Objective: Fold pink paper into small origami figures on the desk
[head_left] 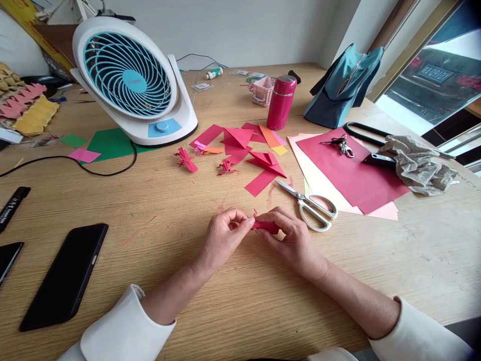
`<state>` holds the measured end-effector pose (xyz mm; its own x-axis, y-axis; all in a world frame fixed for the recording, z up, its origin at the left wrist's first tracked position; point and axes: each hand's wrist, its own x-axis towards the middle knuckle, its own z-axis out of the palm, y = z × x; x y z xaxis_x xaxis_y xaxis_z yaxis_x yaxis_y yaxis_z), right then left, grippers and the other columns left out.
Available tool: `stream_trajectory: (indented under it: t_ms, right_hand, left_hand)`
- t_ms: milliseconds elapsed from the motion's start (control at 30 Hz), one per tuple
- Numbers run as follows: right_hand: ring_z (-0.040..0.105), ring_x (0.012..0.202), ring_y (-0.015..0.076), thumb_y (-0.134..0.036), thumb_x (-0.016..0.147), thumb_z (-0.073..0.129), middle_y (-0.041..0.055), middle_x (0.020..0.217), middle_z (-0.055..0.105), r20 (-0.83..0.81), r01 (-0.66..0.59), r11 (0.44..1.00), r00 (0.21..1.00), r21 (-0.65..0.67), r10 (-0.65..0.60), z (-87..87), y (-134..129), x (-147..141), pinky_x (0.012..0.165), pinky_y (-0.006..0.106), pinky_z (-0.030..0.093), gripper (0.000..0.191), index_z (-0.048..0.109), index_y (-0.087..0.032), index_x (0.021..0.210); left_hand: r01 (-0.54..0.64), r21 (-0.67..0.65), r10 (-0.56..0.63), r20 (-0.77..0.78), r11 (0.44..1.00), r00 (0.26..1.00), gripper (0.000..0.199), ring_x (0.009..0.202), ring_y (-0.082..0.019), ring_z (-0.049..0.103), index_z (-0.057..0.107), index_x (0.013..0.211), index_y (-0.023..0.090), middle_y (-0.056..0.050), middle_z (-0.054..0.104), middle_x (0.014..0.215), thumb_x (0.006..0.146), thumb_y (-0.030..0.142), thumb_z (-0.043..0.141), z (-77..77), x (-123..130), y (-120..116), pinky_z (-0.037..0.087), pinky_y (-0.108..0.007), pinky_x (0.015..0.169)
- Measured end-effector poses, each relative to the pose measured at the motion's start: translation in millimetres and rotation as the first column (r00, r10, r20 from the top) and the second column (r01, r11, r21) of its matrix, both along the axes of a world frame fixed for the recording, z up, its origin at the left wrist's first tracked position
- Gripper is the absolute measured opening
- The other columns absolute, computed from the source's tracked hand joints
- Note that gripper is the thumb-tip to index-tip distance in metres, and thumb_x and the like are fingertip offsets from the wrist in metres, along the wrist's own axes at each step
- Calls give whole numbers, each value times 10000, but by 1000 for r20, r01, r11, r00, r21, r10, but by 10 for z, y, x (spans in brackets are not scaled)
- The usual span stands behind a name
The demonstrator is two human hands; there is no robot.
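Red folded paper point(267, 226): in the head view, it is between the two hands, just above the near part of the wooden counter point(169, 271); fingers cover much of it, and a thin curled tip pokes up between them.
Left hand point(227, 233): nearly closed, thumb and forefinger pinched together at the paper's left end, the other fingers curled in.
Right hand point(291, 233): nearly closed too, gripping the paper's right part between thumb and bent fingers, with a red edge showing in the gap.
White-handled scissors point(301, 197): lying just beyond the right hand, not touching it, blades pointing away and to the left.
Small red figures: two folded pieces, one point(186, 159) farther left, the other point(226, 167) nearer the hands, both beyond them on the counter.
Red strip point(258, 184): flat beyond the hands, its far end against a larger folded red piece point(267, 161).
Paper sheets point(349, 173): stacked to the right past the scissors, a red one on top, keys point(342, 145) resting on it.
Black phone point(67, 276): flat, well left of the left hand.
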<state>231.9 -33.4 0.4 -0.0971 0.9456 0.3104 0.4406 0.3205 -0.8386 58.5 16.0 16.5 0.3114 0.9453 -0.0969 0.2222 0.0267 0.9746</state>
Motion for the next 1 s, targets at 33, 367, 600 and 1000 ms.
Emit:
stream_trajectory:
  t_ms: [33,367,600,1000]
  right_hand:
    - [619,758,142,-206,933,612,47,919,642,4,-4,1000,1000,8,4,-4,-3,1,660,259,513,158,690,-224,1069]
    - [604,711,127,-227,908,674,29,867,643,-94,32,999,995,-38,-35,-46,31,8,646,249,517,135,720,-214,1033]
    - [587,693,116,-229,913,671,21,852,628,-93,29,999,995,-20,-31,-22,40,26,633,236,496,128,721,-212,1029]
    - [566,699,119,-186,906,653,27,866,630,-50,-9,999,999,-31,8,-13,29,46,634,231,461,115,706,-204,1007]
  left_hand:
    - [2,-10,-2,-2,1000,1000,232,636,-122,531,594,645,167,-5,601,674,801,331,641,0,0,1,443,-235,626]
    - [-9,-34,11,61,999,998,238,689,-128,542,590,708,168,1,584,694,864,346,588,-31,-28,15,452,-243,682]
    - [173,312,-172,-30,934,985,179,867,-160,655,685,1007,182,-51,703,979,841,244,706,-28,-103,96,526,-274,803]
    - [262,539,-197,-175,801,965,105,807,-138,667,710,914,180,-25,731,889,834,113,719,11,-148,130,516,-248,775]
